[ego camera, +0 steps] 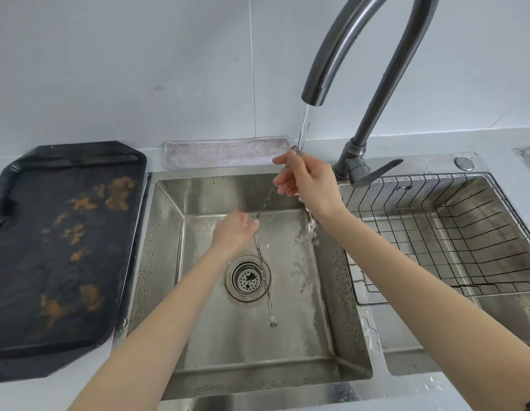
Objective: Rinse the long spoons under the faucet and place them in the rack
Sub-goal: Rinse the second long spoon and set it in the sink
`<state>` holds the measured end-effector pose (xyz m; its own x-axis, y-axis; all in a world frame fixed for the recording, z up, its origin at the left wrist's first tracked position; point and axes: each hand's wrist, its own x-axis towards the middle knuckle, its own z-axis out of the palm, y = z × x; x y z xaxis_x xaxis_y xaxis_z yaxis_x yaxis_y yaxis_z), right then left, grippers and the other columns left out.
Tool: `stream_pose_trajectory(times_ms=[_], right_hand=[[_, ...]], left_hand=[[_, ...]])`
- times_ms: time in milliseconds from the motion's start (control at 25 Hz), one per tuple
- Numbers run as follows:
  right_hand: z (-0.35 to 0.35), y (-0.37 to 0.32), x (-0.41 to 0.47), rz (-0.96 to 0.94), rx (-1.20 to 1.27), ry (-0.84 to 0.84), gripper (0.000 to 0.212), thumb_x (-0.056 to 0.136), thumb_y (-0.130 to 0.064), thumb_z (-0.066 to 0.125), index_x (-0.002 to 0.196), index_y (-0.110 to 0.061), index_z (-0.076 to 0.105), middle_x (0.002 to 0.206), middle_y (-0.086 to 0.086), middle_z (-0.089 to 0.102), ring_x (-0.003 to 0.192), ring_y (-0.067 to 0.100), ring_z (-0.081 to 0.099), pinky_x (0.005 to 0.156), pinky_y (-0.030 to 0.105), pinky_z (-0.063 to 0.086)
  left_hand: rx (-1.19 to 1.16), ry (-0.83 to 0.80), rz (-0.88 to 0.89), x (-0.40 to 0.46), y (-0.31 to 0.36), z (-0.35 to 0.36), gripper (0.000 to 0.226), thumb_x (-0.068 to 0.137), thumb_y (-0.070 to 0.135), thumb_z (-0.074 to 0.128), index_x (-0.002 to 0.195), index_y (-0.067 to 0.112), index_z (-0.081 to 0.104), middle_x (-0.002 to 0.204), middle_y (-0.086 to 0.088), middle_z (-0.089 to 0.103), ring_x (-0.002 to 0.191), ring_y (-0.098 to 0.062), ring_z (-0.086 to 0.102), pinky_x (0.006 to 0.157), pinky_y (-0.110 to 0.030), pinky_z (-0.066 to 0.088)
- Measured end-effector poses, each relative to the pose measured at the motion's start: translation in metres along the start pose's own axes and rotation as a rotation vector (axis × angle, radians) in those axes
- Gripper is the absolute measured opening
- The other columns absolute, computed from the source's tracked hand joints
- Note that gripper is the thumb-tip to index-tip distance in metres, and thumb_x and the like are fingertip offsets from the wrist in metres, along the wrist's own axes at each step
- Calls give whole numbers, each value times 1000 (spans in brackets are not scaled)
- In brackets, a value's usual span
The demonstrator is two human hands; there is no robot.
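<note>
Water runs from the faucet (315, 90) onto my right hand (308, 182), which is closed on the top end of a long spoon (266, 201) with a thin twisted stem. The stem slants down and left to my left hand (235, 229), whose fingertips pinch it over the sink (165, 232). A second twisted stem (265, 280) runs from my left hand across the drain (247, 278) to a small rounded end near the sink's front. I cannot tell if it lies on the floor or hangs from my fingers. The black wire rack (435, 232) sits in the right basin, holding nothing I can see.
A black tray (65, 247) with orange-brown stains lies on the counter left of the sink. A grey cloth (225, 152) lies along the wall behind the sink. The faucet lever (373, 173) points right, above the rack's back corner. Water drops sit on the divider.
</note>
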<state>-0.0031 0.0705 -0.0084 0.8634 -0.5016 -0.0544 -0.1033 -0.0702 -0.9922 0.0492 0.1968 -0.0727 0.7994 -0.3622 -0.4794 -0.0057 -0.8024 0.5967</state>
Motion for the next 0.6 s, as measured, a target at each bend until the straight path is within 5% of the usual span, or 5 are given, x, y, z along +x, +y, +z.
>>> stream_pose_trajectory(times_ms=[120,280,400,480,600], right_hand=[[-2,-5,-1,-34,-99,-3,25,96,-18,42,80,-19,62,57,-7,61,41,-3,55,47,11,42],[-5,-12,-1,-68,-294,98,29,88,-25,56,60,-17,61,33,-14,51,37,-2,47,49,10,34],[-11,-14,-2,-98,-370,149,26,84,-27,62,59,-26,59,50,-12,45,45,-4,46,50,7,36],[-14,-15,-3,-94,-351,124,4,82,-22,65,80,-23,69,69,-14,45,53,-4,50,56,2,39],[-17,-15,-3,-92,-317,108,12,81,-13,65,91,-15,70,76,-14,56,51,-8,55,63,9,47]], left_hand=[[-16,80,314,-8,37,-3,29,92,25,51,116,11,58,119,-7,65,111,-22,61,68,-4,34],[104,312,430,-20,69,-3,32,93,29,48,89,6,69,95,-12,74,92,-28,65,63,-24,30],[42,281,485,-20,75,2,28,93,20,48,77,6,67,84,-18,72,84,-35,64,62,-27,30],[55,248,487,-16,75,3,28,94,17,46,84,2,67,85,-20,71,85,-37,62,63,-29,32],[102,178,494,-13,75,4,29,96,11,37,103,-1,62,100,-21,69,96,-37,59,69,-31,34]])
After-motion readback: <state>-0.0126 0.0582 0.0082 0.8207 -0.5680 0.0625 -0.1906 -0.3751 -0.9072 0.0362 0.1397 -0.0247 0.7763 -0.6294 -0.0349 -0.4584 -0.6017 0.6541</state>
